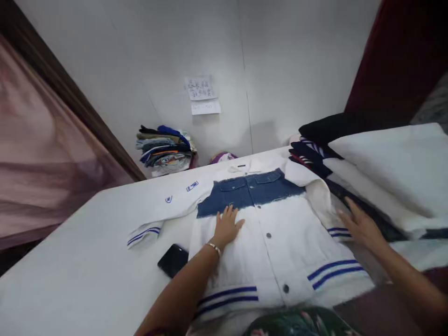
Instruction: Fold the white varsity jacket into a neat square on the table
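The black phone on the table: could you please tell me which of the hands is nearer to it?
Left. The left hand lies flat on the jacket just up and right of the black phone; the right hand is at the jacket's far sleeve cuff, across the garment.

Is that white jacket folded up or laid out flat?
Laid out flat: the jacket lies front up, buttoned, one sleeve stretched sideways across the table.

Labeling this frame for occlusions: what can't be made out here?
Head view only:
- Paper notes on the wall: writing too small and blurred to read.
- Phone: its near corner is hidden by the left forearm.
- Jacket: hem cut off by the bottom edge; the right sleeve cuff lies partly under the right hand.
- Left hand: palm pressed flat, underside hidden.
- Clothes stack: single items too small to tell apart.
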The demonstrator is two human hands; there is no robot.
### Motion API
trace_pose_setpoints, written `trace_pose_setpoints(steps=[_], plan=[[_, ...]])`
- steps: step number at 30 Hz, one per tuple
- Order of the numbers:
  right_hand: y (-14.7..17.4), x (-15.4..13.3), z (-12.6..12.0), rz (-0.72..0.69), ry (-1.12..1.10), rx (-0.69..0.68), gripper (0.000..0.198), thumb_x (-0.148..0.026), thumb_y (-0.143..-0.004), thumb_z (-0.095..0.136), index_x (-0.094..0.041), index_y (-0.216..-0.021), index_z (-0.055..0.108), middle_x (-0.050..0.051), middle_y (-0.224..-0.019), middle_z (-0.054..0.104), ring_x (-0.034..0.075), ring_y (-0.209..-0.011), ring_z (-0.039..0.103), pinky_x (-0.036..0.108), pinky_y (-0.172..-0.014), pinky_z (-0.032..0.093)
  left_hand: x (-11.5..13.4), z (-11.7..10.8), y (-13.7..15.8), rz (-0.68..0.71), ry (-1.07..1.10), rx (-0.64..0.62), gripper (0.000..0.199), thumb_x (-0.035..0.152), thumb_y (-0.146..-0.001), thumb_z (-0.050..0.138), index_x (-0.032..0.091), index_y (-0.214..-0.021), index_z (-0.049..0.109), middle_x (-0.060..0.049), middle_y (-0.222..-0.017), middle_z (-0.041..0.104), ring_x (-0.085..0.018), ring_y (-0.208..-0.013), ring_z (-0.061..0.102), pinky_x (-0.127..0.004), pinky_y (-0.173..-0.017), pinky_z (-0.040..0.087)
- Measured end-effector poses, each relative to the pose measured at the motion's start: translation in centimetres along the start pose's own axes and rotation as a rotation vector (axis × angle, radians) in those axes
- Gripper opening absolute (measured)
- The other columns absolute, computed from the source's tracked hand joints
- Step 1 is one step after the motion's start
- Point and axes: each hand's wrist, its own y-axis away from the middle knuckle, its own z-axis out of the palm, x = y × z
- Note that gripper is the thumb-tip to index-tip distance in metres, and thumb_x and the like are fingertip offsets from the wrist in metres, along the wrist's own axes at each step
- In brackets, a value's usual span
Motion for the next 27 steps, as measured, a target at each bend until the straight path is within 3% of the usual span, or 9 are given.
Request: trace_pose_setpoints(steps=[6, 11, 15, 20, 24, 27], plan=[[1.7, 1.8, -1.0, -0.15, 0.201, 0.017, 0.047, -0.036, -0.093, 0.033, -0.009, -0.122, 0.058, 0.018, -0.128, 0.06, 0.029, -0.118, 0.057, 0.037, -0.103, 0.043, 0.3, -2.1, -0.1, -0.045, 0.073, -0.12, 0.061, 0.051, -0.095, 0.034, 0.018, -0.146, 0.035, -0.011, -0.156, 0.024, -0.027, -0.145, 0.019, -0.054, -0.115, 0.014], [2.9, 2.6, -0.5, -0.115, 0.346, -0.02, 0.051, -0.037, -0.092, 0.038, -0.007, -0.132, 0.048, 0.02, -0.119, 0.064, 0.032, -0.102, 0.065, 0.042, -0.085, 0.052, 2.4, -4.5, -0.6, -0.113, 0.199, -0.238, 0.066, 0.054, -0.092, 0.035, 0.014, -0.145, 0.036, -0.016, -0.156, 0.02, -0.031, -0.145, 0.014, -0.056, -0.114, 0.012], [2.0, 2.2, 0.1, -0.042, 0.393, -0.103, 0.063, -0.04, -0.092, 0.04, 0.001, -0.14, 0.036, 0.025, -0.119, 0.062, 0.034, -0.102, 0.064, 0.042, -0.083, 0.051, 6.5, -5.5, 0.6, 0.076, 0.325, -0.262, 0.065, 0.053, -0.088, 0.044, 0.016, -0.141, 0.043, -0.015, -0.156, 0.02, -0.029, -0.146, 0.012, -0.051, -0.116, 0.008], [0.5, 1.3, 0.3, 0.029, 0.443, -0.213, 0.062, -0.04, -0.09, 0.042, -0.008, -0.142, 0.038, 0.024, -0.117, 0.063, 0.035, -0.094, 0.066, 0.045, -0.077, 0.051, 10.9, -6.2, 3.0, 0.235, 0.501, -0.298, 0.059, 0.049, -0.086, 0.049, 0.018, -0.136, 0.05, -0.015, -0.156, 0.022, -0.028, -0.145, 0.014, -0.051, -0.117, 0.008], [0.7, 1.6, 0.1, -0.038, 0.343, -0.205, 0.053, -0.03, -0.086, 0.042, -0.013, -0.135, 0.047, 0.019, -0.113, 0.065, 0.032, -0.096, 0.065, 0.043, -0.078, 0.05, 11.9, -6.5, 4.4, 0.256, 0.598, -0.302, 0.06, 0.052, -0.086, 0.05, 0.018, -0.135, 0.052, -0.013, -0.155, 0.027, -0.028, -0.144, 0.019, -0.047, -0.117, 0.015], [0.8, 1.4, -0.8, -0.131, 0.094, -0.072, 0.045, -0.031, -0.083, 0.042, -0.016, -0.122, 0.057, 0.015, -0.112, 0.066, 0.03, -0.098, 0.064, 0.041, -0.081, 0.05, 11.8, -6.4, 5.1, 0.262, 0.672, -0.297, 0.059, 0.052, -0.085, 0.053, 0.019, -0.133, 0.055, -0.012, -0.153, 0.032, -0.028, -0.142, 0.025, -0.043, -0.116, 0.023]])
